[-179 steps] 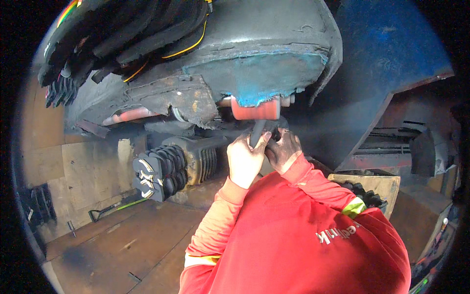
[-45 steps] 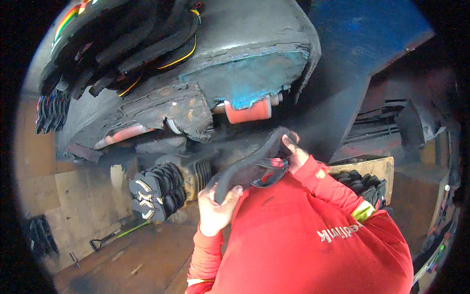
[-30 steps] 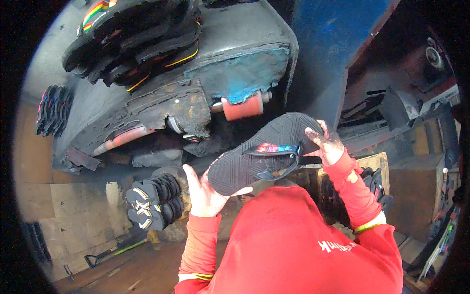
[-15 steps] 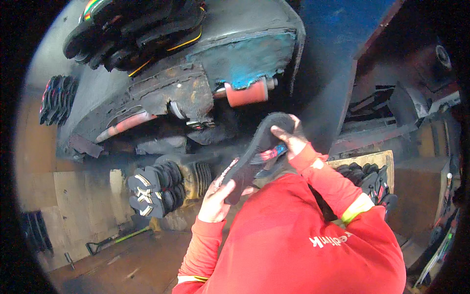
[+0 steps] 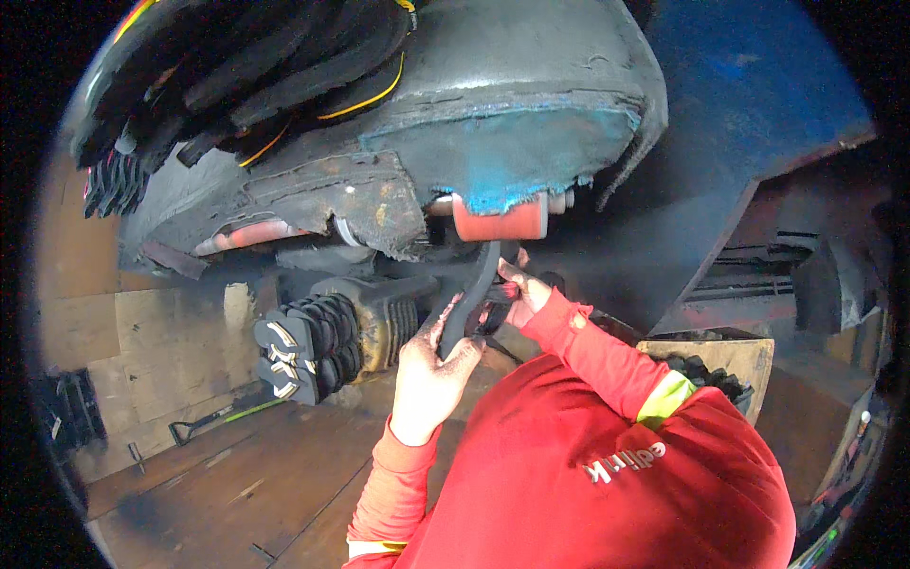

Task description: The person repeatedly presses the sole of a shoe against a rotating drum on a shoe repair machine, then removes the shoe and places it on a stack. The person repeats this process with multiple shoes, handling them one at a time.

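Observation:
A black rubber flip-flop (image 5: pixel 464 313) is held edge-on, its upper end just under the red abrasive roller (image 5: pixel 500 220); I cannot tell whether they touch. My left hand (image 5: pixel 436 379) grips the sole's lower end between thumb and fingers. My right hand (image 5: pixel 526 289) holds it higher up on the right, partly hidden behind the sole. Above the roller hangs a ragged, blue-stained flap (image 5: pixel 498 152) on the dusty grey machine housing (image 5: pixel 521 57). A second, longer roller (image 5: pixel 251 235) shows farther left.
Stacked flip-flops (image 5: pixel 303 351) stand at the lower left, with more black footwear (image 5: pixel 237 66) on the housing. A wooden box (image 5: pixel 758 365) of black pieces sits at the right beside a blue panel (image 5: pixel 749 85). A green-shafted tool (image 5: pixel 248 410) lies on the brown floor (image 5: pixel 209 493).
Both hands have raised the flip-flop toward the red roller and turned it from showing its patterned sole to edge-on and nearly upright. The camera view has shifted with it.

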Demonstrator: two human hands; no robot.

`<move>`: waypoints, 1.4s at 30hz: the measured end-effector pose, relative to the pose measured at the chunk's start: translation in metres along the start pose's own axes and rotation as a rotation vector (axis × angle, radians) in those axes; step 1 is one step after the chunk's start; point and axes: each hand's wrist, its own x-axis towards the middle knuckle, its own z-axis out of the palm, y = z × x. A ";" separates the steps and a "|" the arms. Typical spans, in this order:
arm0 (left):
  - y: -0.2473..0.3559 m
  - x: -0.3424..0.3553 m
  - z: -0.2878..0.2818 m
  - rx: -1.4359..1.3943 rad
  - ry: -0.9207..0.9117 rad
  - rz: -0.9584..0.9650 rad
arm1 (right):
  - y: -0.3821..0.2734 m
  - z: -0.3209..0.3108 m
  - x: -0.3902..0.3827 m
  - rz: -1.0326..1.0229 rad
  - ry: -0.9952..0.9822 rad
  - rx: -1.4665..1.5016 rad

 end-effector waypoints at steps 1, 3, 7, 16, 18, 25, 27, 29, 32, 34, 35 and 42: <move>0.001 0.007 0.002 0.032 0.021 0.046 | -0.003 -0.006 0.004 -0.006 0.009 0.000; 0.001 0.027 0.009 0.043 0.017 -0.055 | -0.014 -0.019 0.012 0.019 -0.009 -0.012; 0.001 0.054 0.019 -0.166 0.032 -0.108 | -0.037 -0.035 0.022 0.042 -0.043 -0.058; -0.009 -0.007 0.009 -0.045 0.063 0.038 | -0.020 0.005 -0.025 -0.028 0.013 -0.134; -0.005 -0.026 0.008 -0.083 0.077 0.001 | -0.011 0.014 -0.035 -0.056 0.000 -0.174; 0.029 -0.043 0.013 0.070 0.081 -0.163 | -0.016 0.006 -0.034 -0.001 -0.153 -0.042; 0.029 -0.015 0.019 0.063 0.050 -0.051 | -0.028 -0.001 -0.026 0.123 -0.049 0.129; 0.026 0.003 0.024 -0.066 0.024 -0.101 | -0.033 -0.006 -0.021 0.103 -0.024 0.085; 0.017 -0.012 0.024 0.028 0.033 -0.076 | -0.030 -0.012 -0.024 0.034 0.033 0.015; 0.008 -0.033 0.024 -0.025 0.090 -0.024 | -0.023 -0.014 -0.028 0.018 0.028 0.021; 0.003 -0.042 0.024 -0.031 0.094 -0.074 | -0.021 -0.015 -0.029 0.020 -0.018 0.034; 0.000 -0.079 0.021 0.121 0.114 -0.053 | -0.015 -0.016 -0.036 0.091 -0.087 -0.111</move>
